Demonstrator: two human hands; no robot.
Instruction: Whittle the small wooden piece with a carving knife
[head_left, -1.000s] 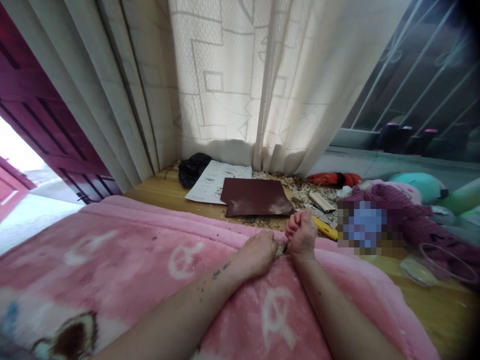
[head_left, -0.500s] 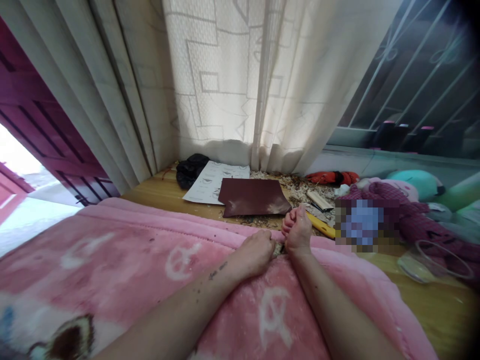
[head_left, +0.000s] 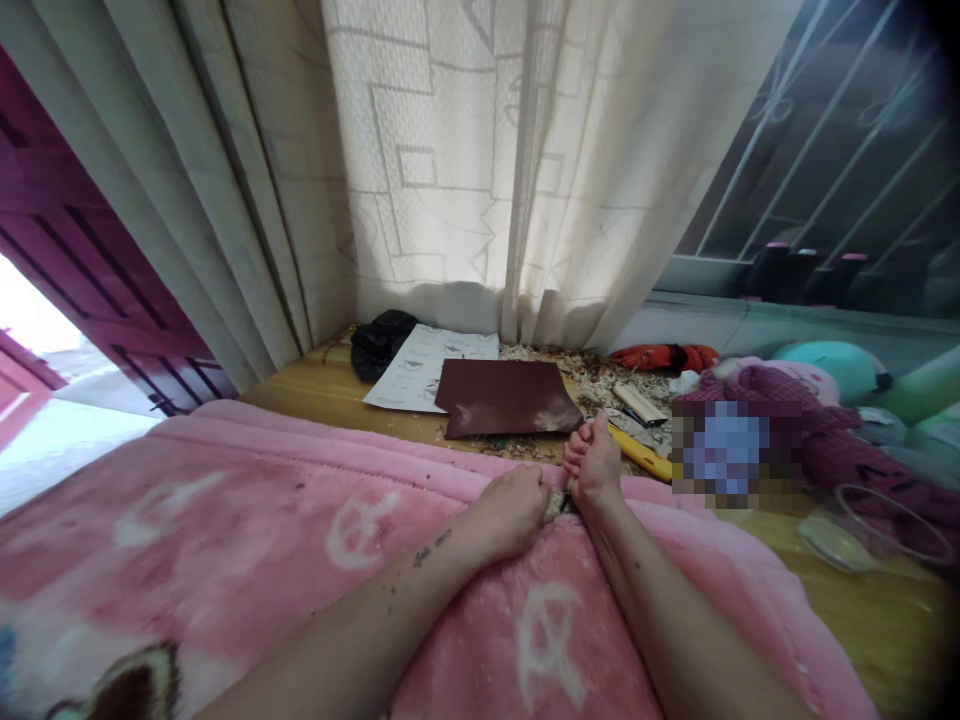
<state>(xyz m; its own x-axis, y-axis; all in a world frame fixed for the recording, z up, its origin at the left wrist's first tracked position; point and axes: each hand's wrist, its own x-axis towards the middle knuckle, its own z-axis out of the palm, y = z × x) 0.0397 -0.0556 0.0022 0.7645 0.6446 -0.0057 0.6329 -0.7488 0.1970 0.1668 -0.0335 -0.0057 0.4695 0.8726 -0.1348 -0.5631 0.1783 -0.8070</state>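
My left hand [head_left: 516, 510] is closed in a fist, knuckles forward, on the front edge of a pink fleece blanket [head_left: 300, 500]. Close to its right, my right hand [head_left: 595, 462] is also closed, turned with the curled fingers towards the left. Whatever either fist holds is hidden. In the narrow gap between the two wrists lies a small heap of pale shavings [head_left: 556, 504]. Just beyond the hands, a dark brown sheet [head_left: 510, 395] partly covers a white printed sheet [head_left: 416, 365]. A yellow tool handle [head_left: 641, 452] lies by my right hand.
Wood shavings [head_left: 600, 372] litter the wooden surface [head_left: 300, 385] below the curtain [head_left: 435, 150]. A black plastic bag [head_left: 381, 342] sits at the left. On the right are a red-orange item [head_left: 664, 357], purple cloth [head_left: 840, 440] and a clear plastic container [head_left: 832, 540].
The view has shifted very slightly. Both hands stay closed in almost the same place, and the things around them have not moved.
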